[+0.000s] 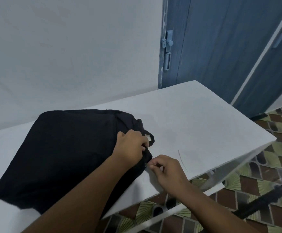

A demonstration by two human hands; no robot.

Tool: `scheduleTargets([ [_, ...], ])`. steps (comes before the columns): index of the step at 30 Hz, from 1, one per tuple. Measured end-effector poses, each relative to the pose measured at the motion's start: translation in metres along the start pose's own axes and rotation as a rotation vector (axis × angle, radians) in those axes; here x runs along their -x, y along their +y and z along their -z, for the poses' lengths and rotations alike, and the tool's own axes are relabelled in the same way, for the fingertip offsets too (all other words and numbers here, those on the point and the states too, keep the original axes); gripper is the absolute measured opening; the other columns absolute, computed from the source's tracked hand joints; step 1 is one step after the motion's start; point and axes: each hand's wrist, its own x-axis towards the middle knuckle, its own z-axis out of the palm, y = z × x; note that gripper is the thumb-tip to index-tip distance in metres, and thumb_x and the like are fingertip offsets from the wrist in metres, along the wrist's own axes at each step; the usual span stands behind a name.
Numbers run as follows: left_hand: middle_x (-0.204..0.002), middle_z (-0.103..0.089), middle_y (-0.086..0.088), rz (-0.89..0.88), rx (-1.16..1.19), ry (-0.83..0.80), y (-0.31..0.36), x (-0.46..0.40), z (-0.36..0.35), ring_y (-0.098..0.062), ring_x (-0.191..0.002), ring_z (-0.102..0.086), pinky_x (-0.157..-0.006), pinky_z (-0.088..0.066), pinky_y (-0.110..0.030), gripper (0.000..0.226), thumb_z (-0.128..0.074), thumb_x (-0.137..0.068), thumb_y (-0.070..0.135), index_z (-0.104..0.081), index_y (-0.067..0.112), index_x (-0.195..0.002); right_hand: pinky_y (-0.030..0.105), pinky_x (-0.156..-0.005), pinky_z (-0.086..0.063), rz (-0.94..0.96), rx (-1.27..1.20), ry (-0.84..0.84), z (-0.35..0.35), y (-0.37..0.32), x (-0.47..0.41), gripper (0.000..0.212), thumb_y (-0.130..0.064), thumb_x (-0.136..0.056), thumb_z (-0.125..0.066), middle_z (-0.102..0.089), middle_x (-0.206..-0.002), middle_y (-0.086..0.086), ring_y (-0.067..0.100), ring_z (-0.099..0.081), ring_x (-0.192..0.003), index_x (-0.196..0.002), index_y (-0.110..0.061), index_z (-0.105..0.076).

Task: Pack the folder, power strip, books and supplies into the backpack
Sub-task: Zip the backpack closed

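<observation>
A black backpack (61, 152) lies flat on the white table (195, 118), its top end pointing right. My left hand (131, 145) grips the fabric at that top end, beside the carry loop. My right hand (167, 169) pinches a small metal zipper pull (146, 164) at the bag's near right corner. No folder, power strip, books or supplies are in view.
The table's right edge and near corner drop off to a patterned tiled floor (279, 157). A blue door (220, 47) stands behind the table at the right. A dark pole (262, 200) slants across the floor at lower right. A thin pencil-like mark (182, 160) lies on the tabletop.
</observation>
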Motion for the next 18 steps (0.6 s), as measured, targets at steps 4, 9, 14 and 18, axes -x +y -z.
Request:
scheduleTargets([
  [4, -0.066, -0.057, 0.008, 0.147, 0.296, 0.379, 0.018, 0.067, 0.010, -0.012, -0.063, -0.053, -0.059, -0.048, -0.030, 0.011, -0.068, -0.083, 0.017, -0.064, 0.021, -0.074, 0.012, -0.072, -0.049, -0.161, -0.247, -0.037, 0.008, 0.000, 0.003, 0.013, -0.016, -0.089, -0.071, -0.075, -0.083, -0.014, 0.000, -0.066, -0.081, -0.090, -0.025, -0.080],
  [9, -0.066, -0.073, -0.002, 0.749, 0.891, 0.025, 0.053, 0.101, 0.000, -0.012, -0.048, -0.060, -0.047, -0.046, -0.023, 0.039, -0.055, -0.100, 0.034, -0.073, 0.008, -0.077, 0.016, -0.080, -0.053, -0.181, -0.358, -0.113, 0.013, 0.005, 0.006, 0.017, -0.014, -0.087, -0.074, -0.076, -0.091, -0.015, 0.004, -0.069, -0.089, -0.096, -0.026, -0.080],
  [14, -0.078, -0.076, -0.011, 0.948, 1.231, 0.150, 0.062, 0.090, -0.007, -0.020, -0.059, -0.067, -0.051, -0.049, -0.026, 0.031, -0.063, -0.097, 0.031, -0.076, 0.005, -0.087, 0.016, -0.084, -0.051, -0.002, -0.308, -0.201, 0.014, 0.003, 0.006, 0.027, -0.011, -0.088, -0.073, -0.073, -0.103, -0.013, 0.001, -0.066, -0.098, -0.111, -0.025, -0.076],
  [18, -0.079, -0.076, -0.014, 0.947, 1.229, 0.210, 0.064, 0.087, -0.015, -0.018, -0.064, -0.068, -0.059, -0.052, -0.028, 0.021, -0.068, -0.092, 0.021, -0.076, 0.004, -0.084, 0.013, -0.093, -0.046, 0.031, -0.243, -0.327, 0.015, 0.005, 0.000, 0.045, 0.006, -0.089, -0.060, -0.066, -0.116, -0.016, -0.002, -0.059, -0.108, -0.118, -0.026, -0.073],
])
